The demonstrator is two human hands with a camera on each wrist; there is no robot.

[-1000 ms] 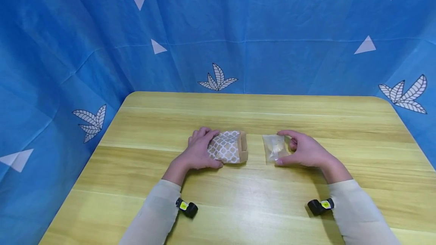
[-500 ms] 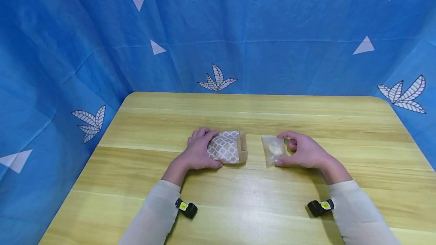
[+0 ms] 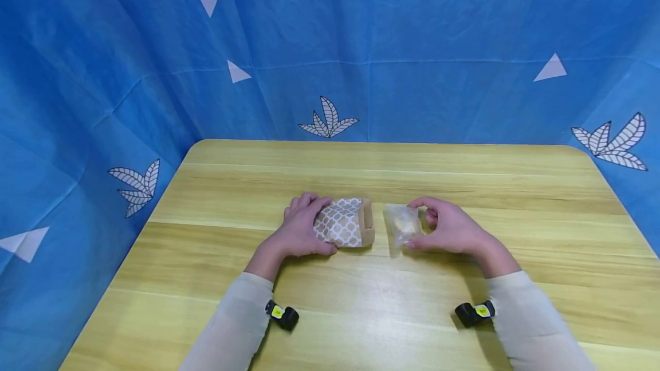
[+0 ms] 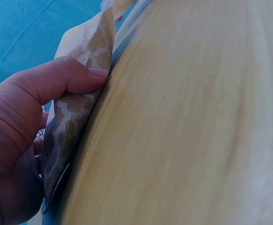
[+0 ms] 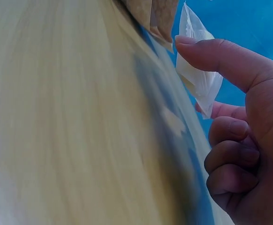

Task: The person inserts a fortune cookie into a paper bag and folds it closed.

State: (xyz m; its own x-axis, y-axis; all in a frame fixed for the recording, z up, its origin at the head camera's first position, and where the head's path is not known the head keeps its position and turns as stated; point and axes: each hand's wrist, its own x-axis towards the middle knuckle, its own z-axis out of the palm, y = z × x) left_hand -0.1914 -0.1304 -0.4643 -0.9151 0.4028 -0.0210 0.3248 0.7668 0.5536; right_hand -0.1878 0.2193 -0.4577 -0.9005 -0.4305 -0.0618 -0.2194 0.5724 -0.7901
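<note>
While held: pouch (image 3: 402,224) outside bag (image 3: 346,222).

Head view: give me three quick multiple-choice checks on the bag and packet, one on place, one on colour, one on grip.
1. The clear packet lies where from the patterned paper bag?
A on top
B to its right
C behind it

2. The bag's pattern is
A brown and white
B red
C green

3. The right hand
A lies flat on the table
B pinches the packet
C grips the bag

Answers: 1 B, a gap of table shows between them. 2 A, white lattice on brown paper. 3 B, thumb and forefinger close on its edge; the left hand grips the bag.
</note>
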